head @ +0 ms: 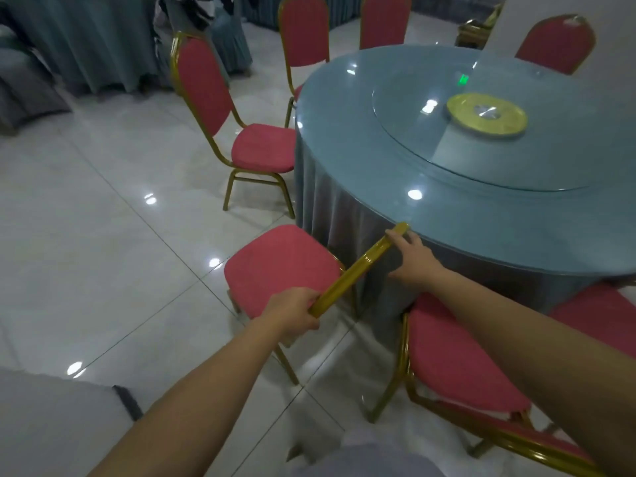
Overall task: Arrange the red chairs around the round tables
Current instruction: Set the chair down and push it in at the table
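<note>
A red chair (280,266) with a gold frame stands at the near edge of the round table (347,139), its seat turned away from the table's blue skirt. I see the top of its backrest (358,268) edge-on as a gold bar. My left hand (292,313) grips the near end of that bar. My right hand (414,259) holds the far end, thumb on top, close to the table's rim. A second red chair (461,366) stands just to the right, its seat partly under my right forearm.
More red chairs ring the table: one at the left (263,149), two at the back (304,29) (385,20), one far right (557,43). A glass turntable (413,132) with a gold disc (487,113) sits on the table. Draped tables (86,46) stand at the back left, across glossy tile floor (103,235).
</note>
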A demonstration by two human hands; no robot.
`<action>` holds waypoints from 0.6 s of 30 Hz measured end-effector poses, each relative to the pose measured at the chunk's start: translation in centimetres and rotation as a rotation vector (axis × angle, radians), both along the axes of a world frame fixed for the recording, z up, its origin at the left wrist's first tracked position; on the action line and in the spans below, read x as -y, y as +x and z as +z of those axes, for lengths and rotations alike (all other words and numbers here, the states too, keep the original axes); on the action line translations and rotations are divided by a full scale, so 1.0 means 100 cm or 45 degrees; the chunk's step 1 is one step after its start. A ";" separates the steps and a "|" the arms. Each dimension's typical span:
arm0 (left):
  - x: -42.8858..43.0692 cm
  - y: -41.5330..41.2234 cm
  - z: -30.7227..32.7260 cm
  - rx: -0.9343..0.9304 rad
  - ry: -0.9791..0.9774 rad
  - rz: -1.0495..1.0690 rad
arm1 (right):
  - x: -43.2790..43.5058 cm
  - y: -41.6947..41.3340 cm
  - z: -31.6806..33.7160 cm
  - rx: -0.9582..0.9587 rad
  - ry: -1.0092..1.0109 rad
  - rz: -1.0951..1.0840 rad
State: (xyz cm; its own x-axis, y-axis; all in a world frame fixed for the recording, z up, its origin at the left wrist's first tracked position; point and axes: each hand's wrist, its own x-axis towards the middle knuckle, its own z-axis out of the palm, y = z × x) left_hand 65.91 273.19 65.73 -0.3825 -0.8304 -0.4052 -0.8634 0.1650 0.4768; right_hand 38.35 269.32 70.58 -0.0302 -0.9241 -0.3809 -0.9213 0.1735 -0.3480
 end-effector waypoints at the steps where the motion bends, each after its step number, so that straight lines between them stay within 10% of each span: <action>1: 0.005 0.020 -0.003 0.000 0.035 -0.008 | 0.005 0.006 -0.003 -0.055 0.013 0.019; 6: 0.038 0.128 -0.006 -0.012 0.128 0.022 | 0.047 0.051 -0.028 -0.227 -0.025 0.199; 18: 0.131 0.303 0.007 0.307 0.009 0.320 | 0.134 0.198 -0.078 0.304 0.200 0.433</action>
